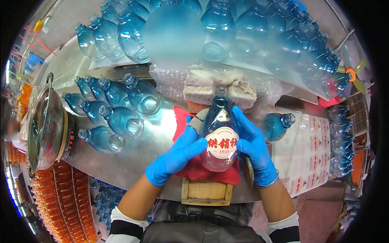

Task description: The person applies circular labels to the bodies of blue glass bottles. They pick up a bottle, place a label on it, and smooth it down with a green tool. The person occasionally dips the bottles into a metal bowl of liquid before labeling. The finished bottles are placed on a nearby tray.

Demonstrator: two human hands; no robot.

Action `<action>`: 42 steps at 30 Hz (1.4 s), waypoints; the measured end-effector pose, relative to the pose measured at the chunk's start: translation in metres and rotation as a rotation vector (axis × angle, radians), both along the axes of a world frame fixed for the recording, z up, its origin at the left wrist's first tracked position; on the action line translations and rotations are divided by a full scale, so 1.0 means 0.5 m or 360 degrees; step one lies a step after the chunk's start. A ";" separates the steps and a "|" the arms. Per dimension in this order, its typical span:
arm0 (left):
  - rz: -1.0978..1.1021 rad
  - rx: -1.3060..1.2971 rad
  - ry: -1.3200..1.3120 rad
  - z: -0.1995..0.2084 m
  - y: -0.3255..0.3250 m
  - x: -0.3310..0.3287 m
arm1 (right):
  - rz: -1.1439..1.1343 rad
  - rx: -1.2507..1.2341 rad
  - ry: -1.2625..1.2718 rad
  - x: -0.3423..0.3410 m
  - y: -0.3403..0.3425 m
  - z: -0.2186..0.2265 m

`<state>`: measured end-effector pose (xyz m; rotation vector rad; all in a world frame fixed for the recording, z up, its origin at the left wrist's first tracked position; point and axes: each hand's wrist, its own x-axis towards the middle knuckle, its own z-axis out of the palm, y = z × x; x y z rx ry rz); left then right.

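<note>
A blue-to-clear glass bottle (221, 124) lies tilted in front of me, its neck pointing away. A round cream label (222, 142) with red print sits on its belly. My left hand (181, 150), in a blue glove, grips the bottle's left side, with the thumb at the label's edge. A piece of grey knit cloth (197, 120) shows by that hand's fingers. On the right side my right hand (256, 146), also gloved in blue, is closed round the glass, thumb beside the label. The bottle's neck rests against a folded white cloth pad (204, 86). Red cloth (198, 172) lies beneath the bottle.
Several blue bottles (115, 94) stand at the left on the metal table (121, 170); more (219, 28) crowd the far shelf. Right of my hand are another bottle (278, 125) and a label sheet (302, 152). A round lidded pot (43, 127) stands far left; a wooden block (206, 191) sits near me.
</note>
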<state>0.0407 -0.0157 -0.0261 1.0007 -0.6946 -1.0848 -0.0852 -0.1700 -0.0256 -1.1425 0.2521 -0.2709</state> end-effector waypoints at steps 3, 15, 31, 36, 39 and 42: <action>0.0466 0.0060 -0.0221 0.018 0.017 -0.038 | -0.0348 0.0137 0.0409 -0.019 0.025 0.019; 0.0853 0.0575 -0.1857 0.042 0.022 -0.119 | -0.0707 0.0179 0.0493 -0.115 0.043 0.099; 0.0973 0.0614 -0.1495 0.033 0.026 -0.136 | 0.0075 -0.2291 -0.0280 0.137 -0.003 0.226; 0.0894 0.0564 -0.1370 0.022 0.027 -0.133 | 0.0492 -0.2353 -0.0170 0.105 0.005 0.256; 0.0975 0.0294 -0.1030 -0.013 0.008 -0.140 | 0.0116 -0.2959 -0.0396 0.119 0.013 0.255; 0.1022 0.0284 -0.0750 -0.009 0.013 -0.143 | 0.0025 -0.3375 -0.0681 0.062 0.028 0.220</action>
